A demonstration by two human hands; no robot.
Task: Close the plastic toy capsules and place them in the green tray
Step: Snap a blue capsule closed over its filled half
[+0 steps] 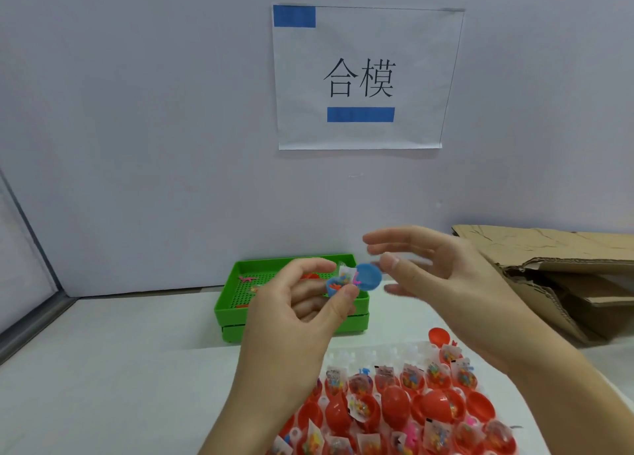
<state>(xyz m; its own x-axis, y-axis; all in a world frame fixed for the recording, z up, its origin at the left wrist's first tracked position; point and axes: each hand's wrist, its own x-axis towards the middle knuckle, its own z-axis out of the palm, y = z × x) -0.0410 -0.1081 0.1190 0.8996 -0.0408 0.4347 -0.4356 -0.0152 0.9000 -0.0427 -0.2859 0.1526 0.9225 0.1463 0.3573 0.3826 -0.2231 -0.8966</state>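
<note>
My left hand [302, 303] pinches an open blue capsule [368, 277] between thumb and forefinger; a small bag of coloured toys sticks out of its lower half and the round lid hangs open to the right. My right hand [435, 269] hovers just right of the lid with fingers spread and blurred, touching nothing that I can see. Behind the hands the green tray [236, 303] stands against the wall with a few small pieces on its perforated floor. Several open red capsules [398, 403] with toy bags fill a clear holder at the bottom.
A flattened cardboard box [555, 272] lies at the right against the wall. A paper sign [363, 77] hangs on the wall above. A metal frame edge [31, 320] borders the white table [120, 369] on the left.
</note>
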